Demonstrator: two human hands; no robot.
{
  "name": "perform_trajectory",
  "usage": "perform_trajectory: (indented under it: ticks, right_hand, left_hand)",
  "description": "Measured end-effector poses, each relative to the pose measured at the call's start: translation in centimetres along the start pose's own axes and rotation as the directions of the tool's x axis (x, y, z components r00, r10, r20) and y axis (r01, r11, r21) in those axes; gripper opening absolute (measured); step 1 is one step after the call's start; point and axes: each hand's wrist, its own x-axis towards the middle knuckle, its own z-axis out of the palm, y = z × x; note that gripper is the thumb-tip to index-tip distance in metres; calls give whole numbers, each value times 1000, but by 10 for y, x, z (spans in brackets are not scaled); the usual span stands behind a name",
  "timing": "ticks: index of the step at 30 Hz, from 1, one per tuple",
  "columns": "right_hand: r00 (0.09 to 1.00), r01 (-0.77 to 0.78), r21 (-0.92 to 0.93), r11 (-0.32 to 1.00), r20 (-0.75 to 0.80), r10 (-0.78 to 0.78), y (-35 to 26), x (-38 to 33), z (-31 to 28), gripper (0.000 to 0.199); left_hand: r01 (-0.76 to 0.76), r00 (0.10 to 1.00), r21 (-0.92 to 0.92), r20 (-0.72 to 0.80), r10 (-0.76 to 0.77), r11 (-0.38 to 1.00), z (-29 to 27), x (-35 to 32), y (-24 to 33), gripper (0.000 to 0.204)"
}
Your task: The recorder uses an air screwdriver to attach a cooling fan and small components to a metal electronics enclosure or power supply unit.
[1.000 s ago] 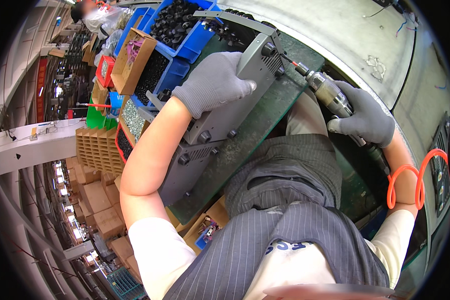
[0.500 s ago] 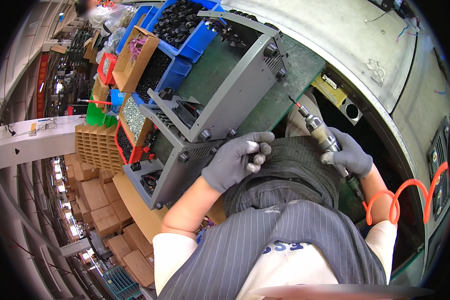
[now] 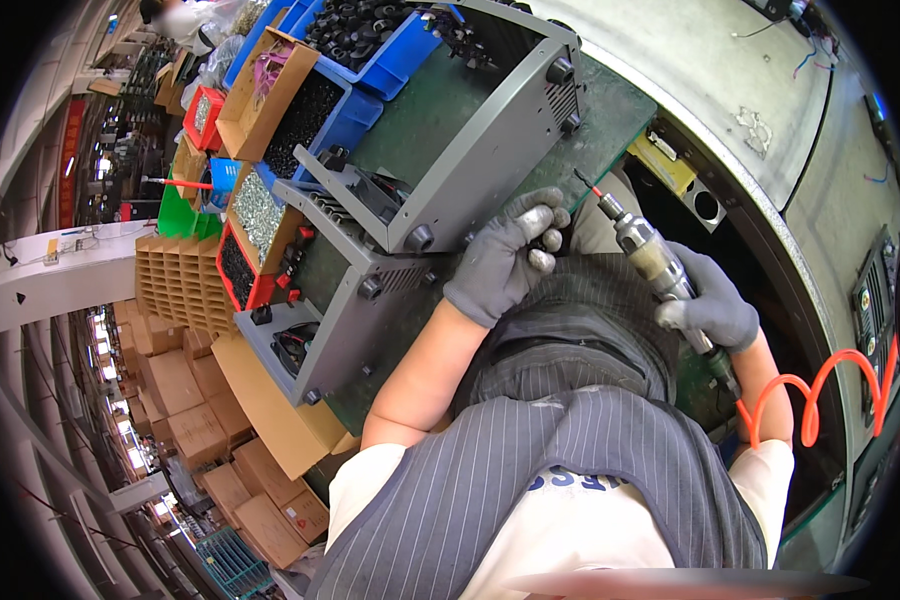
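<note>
The knit-gloved left hand point(image 3: 502, 262) rose beside a boxy metal case point(image 3: 482, 150).

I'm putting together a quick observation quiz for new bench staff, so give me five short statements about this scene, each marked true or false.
1. The right hand holds a power driver. True.
2. The left hand grips the driver too. False: the left hand is apart from it.
3. Both hands are uncovered. False: both wear grey gloves.
4. An orange coiled hose leads from the driver's rear end. True.
5. The bin of large black parts at the top is red. False: that bin is blue.
</note>
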Motion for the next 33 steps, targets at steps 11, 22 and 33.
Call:
perform_trajectory:
  ticks: [11,22,33]
  right_hand:
    - [997,31,69,997,73,-36,-14,-14,18,84]
    - [986,95,5,995,137,-95,-10,-15,7,80]
    - [994,72,99,992,80,-80,-18,-18,4,82]
  left_hand:
    - [-263,953,450,-18,303,853,22,5,0,30]
    - [-272,931,690,12,365,671,46,0,-3,31]
    - [-215,975,23,53,214,976,50,15,-4,29]
